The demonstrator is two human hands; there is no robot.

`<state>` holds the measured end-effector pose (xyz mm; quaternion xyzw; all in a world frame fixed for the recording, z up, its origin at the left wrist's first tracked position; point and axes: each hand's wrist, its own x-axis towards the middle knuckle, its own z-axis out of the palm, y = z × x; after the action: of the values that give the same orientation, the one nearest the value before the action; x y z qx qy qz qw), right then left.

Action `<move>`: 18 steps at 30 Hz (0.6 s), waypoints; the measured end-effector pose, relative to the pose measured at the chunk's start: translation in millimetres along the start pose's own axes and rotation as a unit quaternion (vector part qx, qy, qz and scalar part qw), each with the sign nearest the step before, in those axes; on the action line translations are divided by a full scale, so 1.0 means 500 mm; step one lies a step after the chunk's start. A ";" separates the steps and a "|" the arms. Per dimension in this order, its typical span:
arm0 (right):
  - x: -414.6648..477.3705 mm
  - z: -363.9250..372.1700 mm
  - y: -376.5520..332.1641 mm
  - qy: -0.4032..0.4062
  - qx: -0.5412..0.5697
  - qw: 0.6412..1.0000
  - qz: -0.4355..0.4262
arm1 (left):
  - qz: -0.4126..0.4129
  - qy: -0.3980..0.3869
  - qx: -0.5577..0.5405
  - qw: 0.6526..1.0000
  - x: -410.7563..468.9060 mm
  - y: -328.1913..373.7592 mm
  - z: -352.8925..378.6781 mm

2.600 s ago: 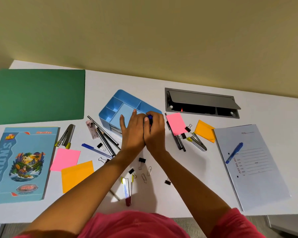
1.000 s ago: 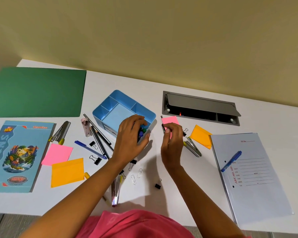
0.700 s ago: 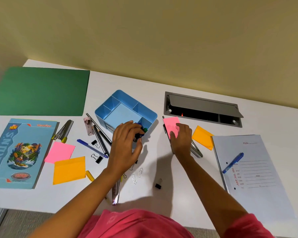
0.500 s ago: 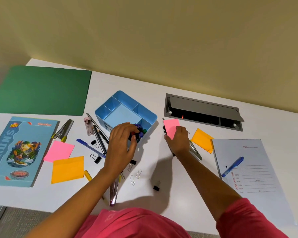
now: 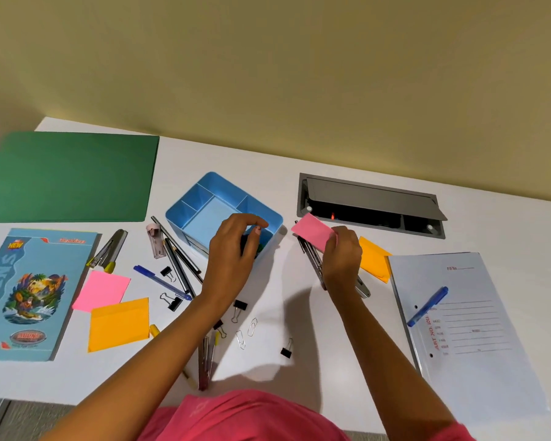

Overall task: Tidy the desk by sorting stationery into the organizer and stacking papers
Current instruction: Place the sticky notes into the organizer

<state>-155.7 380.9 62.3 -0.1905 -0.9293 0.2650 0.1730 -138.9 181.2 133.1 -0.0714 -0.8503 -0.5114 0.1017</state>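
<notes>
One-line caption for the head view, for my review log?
Right hand holds a pink sticky note; left hand works over the blue organizer.

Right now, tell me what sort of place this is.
Probably an office workstation: a white desk with a built-in cable hatch, a blue organizer, and a printed file.

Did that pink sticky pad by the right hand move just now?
Yes. The right hand pinches the pink sticky pad and has lifted it off the pens; its far corner now reaches the near edge of the grey cable hatch.
</notes>
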 end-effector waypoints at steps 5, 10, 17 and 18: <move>-0.027 -0.057 -0.037 0.028 0.093 0.987 -0.129 | 0.027 -0.106 0.036 0.993 0.055 -0.004 0.002; -0.022 -0.111 -0.111 -0.013 0.127 0.961 -0.245 | 0.104 -0.138 0.088 0.981 0.082 0.003 0.017; 0.010 -0.106 -0.147 -0.073 0.290 0.952 -0.064 | -0.156 0.003 -0.080 0.984 0.115 -0.005 0.021; 0.013 -0.101 -0.149 -0.084 0.284 0.953 -0.068 | -0.180 -0.001 -0.102 0.978 0.121 -0.013 0.022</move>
<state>-159.8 346.7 145.6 -0.0471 -0.8377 0.5203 0.1591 -200.2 188.9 137.3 0.0728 -0.7928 -0.6051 -0.0005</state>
